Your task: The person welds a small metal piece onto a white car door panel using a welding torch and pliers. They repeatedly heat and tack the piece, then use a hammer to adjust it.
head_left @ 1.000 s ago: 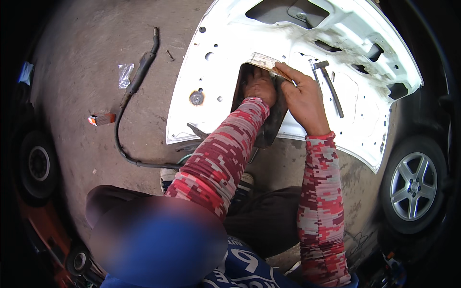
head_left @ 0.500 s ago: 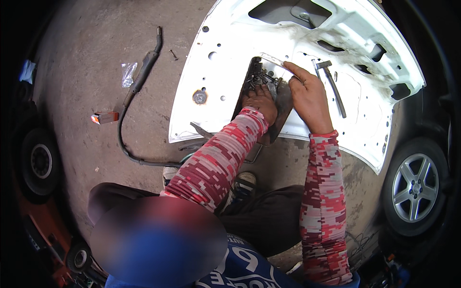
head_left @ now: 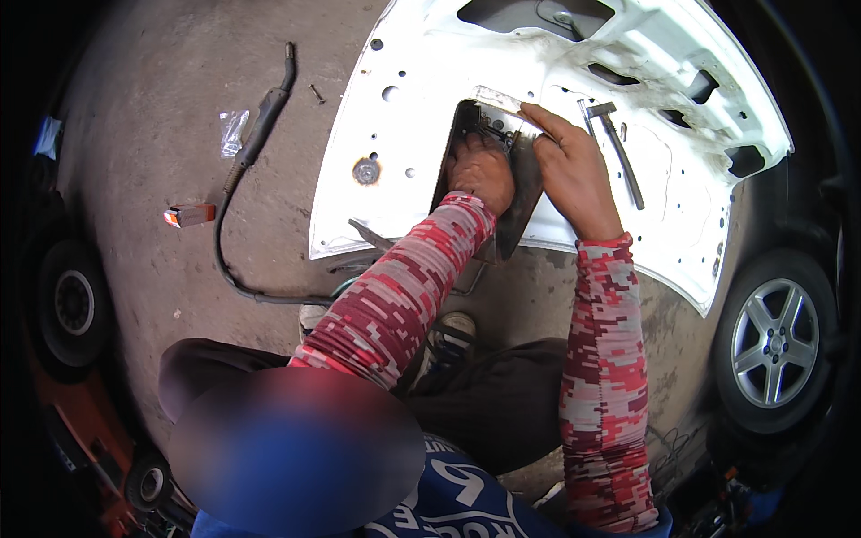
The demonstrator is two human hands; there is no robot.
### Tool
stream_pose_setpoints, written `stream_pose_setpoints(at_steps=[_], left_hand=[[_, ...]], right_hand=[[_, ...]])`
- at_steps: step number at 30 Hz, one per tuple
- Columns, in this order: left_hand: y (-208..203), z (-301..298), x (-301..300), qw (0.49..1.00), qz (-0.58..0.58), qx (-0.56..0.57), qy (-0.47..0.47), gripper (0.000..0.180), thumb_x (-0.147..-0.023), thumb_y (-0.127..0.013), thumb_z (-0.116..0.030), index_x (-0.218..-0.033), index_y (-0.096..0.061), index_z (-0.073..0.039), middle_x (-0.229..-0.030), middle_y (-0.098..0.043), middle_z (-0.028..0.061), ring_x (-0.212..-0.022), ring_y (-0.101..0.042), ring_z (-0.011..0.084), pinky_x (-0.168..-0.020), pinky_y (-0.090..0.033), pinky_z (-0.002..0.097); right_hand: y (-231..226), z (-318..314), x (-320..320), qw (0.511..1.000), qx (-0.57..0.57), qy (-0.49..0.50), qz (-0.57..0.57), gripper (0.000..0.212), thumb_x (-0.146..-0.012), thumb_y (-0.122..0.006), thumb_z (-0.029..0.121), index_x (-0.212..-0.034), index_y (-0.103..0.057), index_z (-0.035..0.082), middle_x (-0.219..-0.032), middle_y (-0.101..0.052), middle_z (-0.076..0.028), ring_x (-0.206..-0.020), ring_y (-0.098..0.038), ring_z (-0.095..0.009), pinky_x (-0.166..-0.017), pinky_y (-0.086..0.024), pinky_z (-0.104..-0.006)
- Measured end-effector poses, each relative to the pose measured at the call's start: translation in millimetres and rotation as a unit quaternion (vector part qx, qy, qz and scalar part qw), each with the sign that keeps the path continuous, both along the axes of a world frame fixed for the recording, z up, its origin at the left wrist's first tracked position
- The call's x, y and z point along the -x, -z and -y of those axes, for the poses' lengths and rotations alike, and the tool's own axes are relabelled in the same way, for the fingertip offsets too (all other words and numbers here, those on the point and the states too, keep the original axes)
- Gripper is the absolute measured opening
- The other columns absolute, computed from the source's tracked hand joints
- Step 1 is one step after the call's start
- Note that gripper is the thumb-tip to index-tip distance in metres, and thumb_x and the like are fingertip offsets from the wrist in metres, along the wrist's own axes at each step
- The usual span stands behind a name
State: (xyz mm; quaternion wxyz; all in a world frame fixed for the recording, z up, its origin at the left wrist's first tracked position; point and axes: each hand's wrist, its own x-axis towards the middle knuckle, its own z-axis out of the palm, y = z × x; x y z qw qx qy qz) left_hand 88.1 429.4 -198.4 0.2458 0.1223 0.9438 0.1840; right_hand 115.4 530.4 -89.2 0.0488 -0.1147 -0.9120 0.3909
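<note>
An open metal box (head_left: 517,215), brownish inside, rests on the near part of a white car body panel (head_left: 413,108). Small dark metal parts, bolts among them (head_left: 500,127), lie at its far end. My left hand (head_left: 482,173) reaches into the box, palm down, its fingers stretched over the parts; the fingertips are partly hidden. On the box's right side, my right hand (head_left: 581,179) grips the rim, with its index finger along the far right corner. A hammer (head_left: 623,161) lies on the panel to the right of that hand.
A welding torch (head_left: 269,112) with its cable lies on the concrete floor at left. Near it are a clear plastic bag (head_left: 233,133), a bolt (head_left: 317,94) and a small orange-and-white carton (head_left: 189,215). Wheels stand at left and at right, one a silver alloy wheel (head_left: 774,343).
My left hand has shifted slightly toward me and left inside the box, its fingers now less spread. My right hand keeps its hold on the rim. The whole view has shifted a little.
</note>
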Motion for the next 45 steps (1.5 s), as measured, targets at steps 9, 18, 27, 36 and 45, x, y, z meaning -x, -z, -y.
stream_pose_setpoints(at_steps=[9,18,27,36,45], left_hand=[[5,-9,45,0.982,0.13,-0.054,-0.129,0.037,-0.098,-0.056,-0.024,-0.127,-0.067,-0.004,-0.13,-0.069,0.0232,-0.12,-0.069,0.0366,-0.101,-0.056,0.0456],[21,-3,50,0.978,0.133,-0.068,-0.143,0.044,-0.091,-0.069,-0.038,-0.113,-0.076,-0.002,-0.118,-0.072,0.0267,-0.114,-0.071,0.0383,-0.096,-0.058,0.0463],[51,-6,44,0.97,0.075,-0.128,-0.194,0.027,-0.092,-0.063,-0.017,-0.111,-0.077,-0.005,-0.113,-0.075,0.0229,-0.105,-0.073,0.0379,-0.09,-0.06,0.0466],[69,-13,38,0.972,-0.042,-0.121,-0.195,0.02,-0.095,-0.06,-0.018,-0.101,-0.076,-0.008,-0.1,-0.077,0.0196,-0.09,-0.076,0.0365,-0.078,-0.062,0.0467],[141,-31,55,0.962,-0.239,-0.098,-0.086,0.04,-0.102,-0.055,-0.04,-0.129,-0.068,-0.014,-0.129,-0.071,0.0104,-0.114,-0.071,0.0258,-0.093,-0.058,0.0399]], right_hand=[[1,5,2,1.0,-0.014,0.001,0.014,0.041,-0.09,-0.056,0.017,-0.125,-0.072,0.003,-0.112,-0.073,-0.023,-0.103,-0.07,-0.041,-0.094,-0.054,-0.0435],[-1,7,2,1.0,-0.014,0.001,0.011,0.041,-0.09,-0.056,0.018,-0.124,-0.072,0.003,-0.112,-0.073,-0.024,-0.101,-0.07,-0.042,-0.092,-0.054,-0.0442],[1,7,2,1.0,-0.009,-0.003,-0.004,0.041,-0.089,-0.057,0.017,-0.124,-0.072,0.003,-0.111,-0.073,-0.024,-0.101,-0.07,-0.042,-0.092,-0.055,-0.0444],[-1,11,5,1.0,-0.009,-0.014,0.008,0.041,-0.087,-0.059,0.015,-0.125,-0.072,0.004,-0.109,-0.073,-0.025,-0.099,-0.071,-0.042,-0.091,-0.055,-0.0453],[-14,17,4,0.999,-0.014,-0.039,0.034,0.046,-0.086,-0.056,0.005,-0.13,-0.068,-0.002,-0.125,-0.07,-0.026,-0.115,-0.07,-0.038,-0.103,-0.051,-0.0384]])
